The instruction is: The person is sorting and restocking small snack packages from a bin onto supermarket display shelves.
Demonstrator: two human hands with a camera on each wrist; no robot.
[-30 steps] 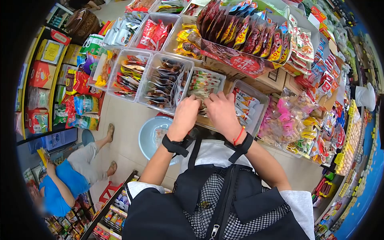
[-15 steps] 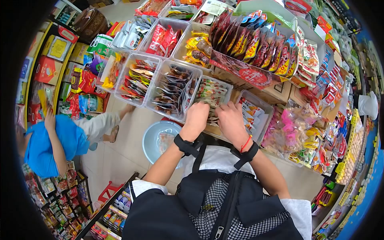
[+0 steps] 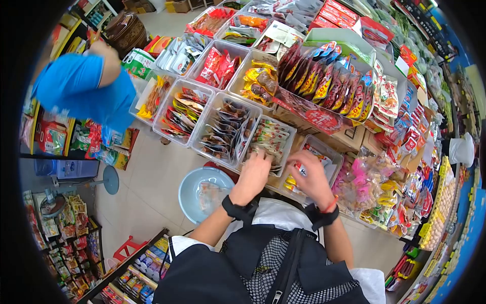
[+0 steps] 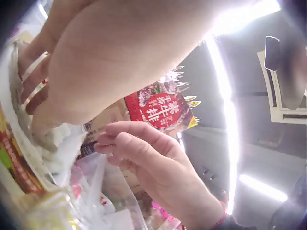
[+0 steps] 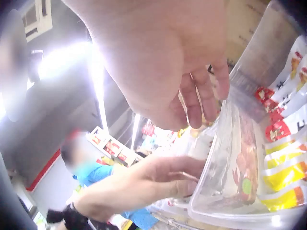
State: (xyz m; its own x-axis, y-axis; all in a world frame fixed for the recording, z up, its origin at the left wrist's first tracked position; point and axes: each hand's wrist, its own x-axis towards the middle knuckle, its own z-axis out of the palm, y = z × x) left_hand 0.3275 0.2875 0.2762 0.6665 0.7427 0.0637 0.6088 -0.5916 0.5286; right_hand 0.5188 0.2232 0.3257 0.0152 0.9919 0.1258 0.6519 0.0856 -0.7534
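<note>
Left hand (image 3: pixel 253 175) is reaching into a clear bin (image 3: pixel 292 136), fingers going down among the green-and-red snack packets (image 3: pixel 268 138); whether it is pinching one, cannot tell, fingertips hidden. Right hand (image 3: pixel 311 177) is hovering over the next bin (image 3: pixel 325 145) with fingers loosely curled and hanging at its rim, holding nothing visible; red-and-yellow packets (image 5: pixel 283 163) are lying inside. Likely risks: the packets are standing loose, so lifting one carelessly could be dragging its neighbours over the wall; leaning on either near rim could be tipping the light bin toward the blue basin (image 3: pixel 195 190) on the floor below.
</note>
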